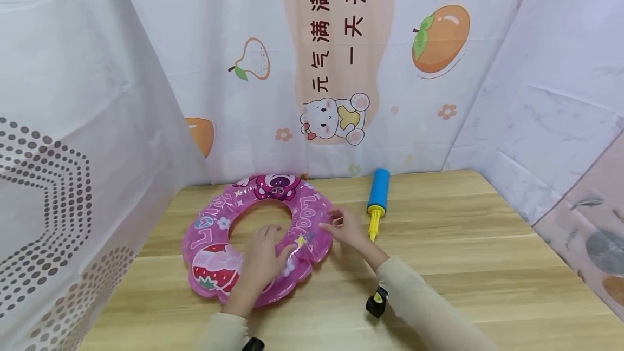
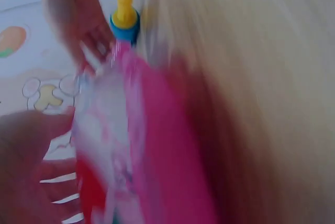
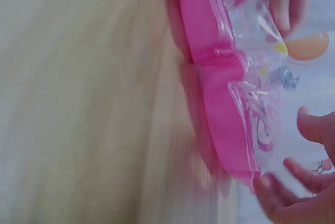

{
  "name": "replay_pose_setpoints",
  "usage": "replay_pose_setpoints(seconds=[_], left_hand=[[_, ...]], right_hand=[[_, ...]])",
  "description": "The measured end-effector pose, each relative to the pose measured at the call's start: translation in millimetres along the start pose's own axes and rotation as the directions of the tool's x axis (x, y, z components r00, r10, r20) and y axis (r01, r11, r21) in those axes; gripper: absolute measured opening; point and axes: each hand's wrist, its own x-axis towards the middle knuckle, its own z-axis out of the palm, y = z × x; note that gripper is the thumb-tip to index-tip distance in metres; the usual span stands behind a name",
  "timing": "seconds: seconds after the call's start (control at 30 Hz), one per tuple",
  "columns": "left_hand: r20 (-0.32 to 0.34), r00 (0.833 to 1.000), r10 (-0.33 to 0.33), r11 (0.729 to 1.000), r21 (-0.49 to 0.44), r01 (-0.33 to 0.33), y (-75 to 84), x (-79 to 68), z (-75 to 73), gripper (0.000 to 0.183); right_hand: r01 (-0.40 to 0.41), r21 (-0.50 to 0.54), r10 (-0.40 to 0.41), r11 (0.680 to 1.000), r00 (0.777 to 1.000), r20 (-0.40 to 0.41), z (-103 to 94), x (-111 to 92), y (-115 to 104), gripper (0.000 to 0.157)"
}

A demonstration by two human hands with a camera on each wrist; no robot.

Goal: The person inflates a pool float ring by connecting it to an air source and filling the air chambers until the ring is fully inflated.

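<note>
A pink inflatable swim ring [image 1: 214, 237] with strawberry, bear and flower prints lies on the wooden table, looking puffed up. Over its near inner side is my left hand [image 1: 263, 259], fingers extended and thumb spread away. My right hand [image 1: 348, 229] is at the ring's right edge, its fingers slightly bent and apart. In the right wrist view, fingertips of the right hand [image 3: 309, 182] come right up to the ring's seam. A small clear bluish nub [image 3: 288, 77] sticks up from the ring's top. The left wrist view is blurred; there the left hand [image 2: 26, 166] is beside the ring.
Right of the ring, a hand pump [image 1: 379, 191] with a blue barrel and yellow nozzle end lies on the table [image 1: 453, 242]. White printed curtains [image 1: 244, 112] hang behind the table and along both sides. A black wrist camera [image 1: 376, 303] is strapped at the right sleeve.
</note>
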Motion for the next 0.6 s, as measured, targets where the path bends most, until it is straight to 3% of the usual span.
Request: replay_pose_setpoints(seconds=[0.1, 0.17, 0.3, 0.43, 0.53, 0.6], left_hand=[[0.086, 0.996, -0.010, 1.000, 0.016, 0.009, -14.7, 2.4, -15.8, 0.069], [0.109, 0.994, -0.022, 0.999, 0.038, 0.018, -27.8, 1.8, -25.6, 0.075], [0.079, 0.993, -0.093, 0.993, 0.084, 0.087, -60.2, -0.8, -44.0, 0.084], [0.072, 0.981, -0.180, 0.981, 0.085, 0.174, -95.9, -0.1, -57.9, 0.094], [0.125, 0.955, -0.268, 0.963, 0.020, 0.268, -122.1, 2.0, -64.2, 0.106], [0.193, 0.916, -0.353, 0.926, -0.069, 0.371, -135.9, 1.4, -68.6, 0.113]], right_hand=[[-0.093, -0.006, 0.093, 0.996, 0.995, 0.035, -1.4, 9.4, 0.8, 0.054], [-0.165, 0.001, 0.164, 0.986, 0.984, 0.070, -1.7, 14.1, 0.9, 0.063], [-0.298, 0.028, 0.291, 0.954, 0.946, 0.140, -4.4, 21.6, 0.9, 0.071], [-0.411, 0.131, 0.374, 0.902, 0.897, 0.234, -7.6, 27.9, 1.2, 0.067], [-0.465, 0.216, 0.402, 0.859, 0.872, 0.279, -8.0, 32.9, 1.7, 0.059], [-0.488, 0.246, 0.415, 0.837, 0.860, 0.296, -6.6, 35.8, 1.8, 0.054]])
